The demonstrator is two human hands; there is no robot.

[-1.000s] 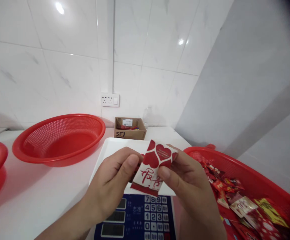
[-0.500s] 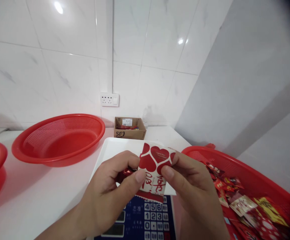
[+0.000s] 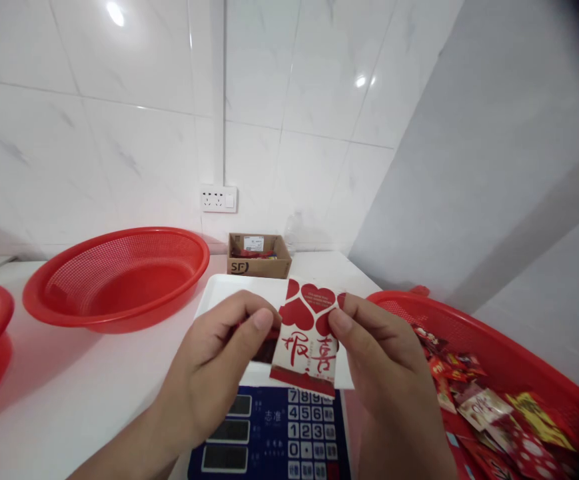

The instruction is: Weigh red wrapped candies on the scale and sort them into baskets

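Packet (image 3: 307, 339) with red hearts: we pinch it upright between left hand (image 3: 214, 370) and right hand (image 3: 384, 370), above the scale (image 3: 269, 437).

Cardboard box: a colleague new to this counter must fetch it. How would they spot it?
Look at the white tiled back wall and its power socket. Just below and right of it, on the counter behind the white scale tray, sits the cardboard box. It is the only brown, square container; its neighbours are round red baskets.

Glossy wall tiles (image 3: 119, 133), perforated plastic basket (image 3: 114, 277), seemingly smooth-film packet (image 3: 309, 337).
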